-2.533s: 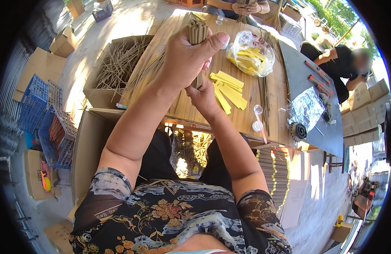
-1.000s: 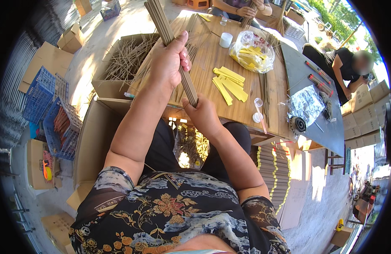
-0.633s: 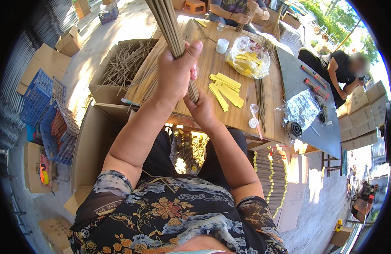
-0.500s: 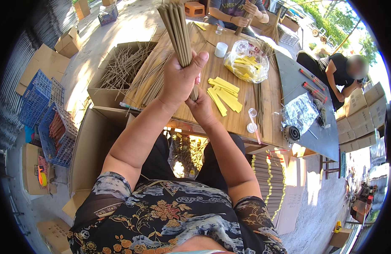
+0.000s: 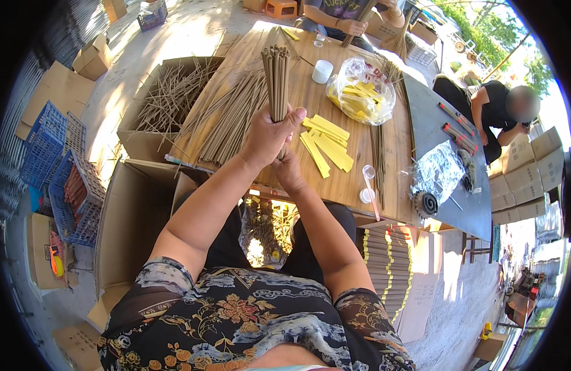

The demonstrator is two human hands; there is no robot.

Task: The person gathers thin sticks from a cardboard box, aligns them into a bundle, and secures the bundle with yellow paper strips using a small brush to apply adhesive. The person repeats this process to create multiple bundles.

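Observation:
A bundle of thin brown incense sticks (image 5: 277, 77) stands upright in front of me over the near part of the wooden table (image 5: 236, 68). Wrapped round its middle is my left hand (image 5: 267, 133), thumb up along the side. My right hand (image 5: 290, 170) is closed round the lower end, just below the left; the bundle's bottom is hidden in the fingers. Loose sticks (image 5: 233, 117) lie spread on the table left of my hands. Several yellow paper strips (image 5: 325, 145) lie just to the right.
Behind the strips sit a clear bag of yellow strips (image 5: 359, 93) and a white jar (image 5: 322, 72). Cartons of sticks (image 5: 174, 93) stand left. A co-worker (image 5: 347, 18) across the table holds sticks; another person (image 5: 502, 111) crouches right. Blue crates (image 5: 81, 191) stand far left.
The bundle has come down and looks shorter, its top ends now facing me more. Both hands still grip it, slightly lower. The co-worker's hands have moved apart.

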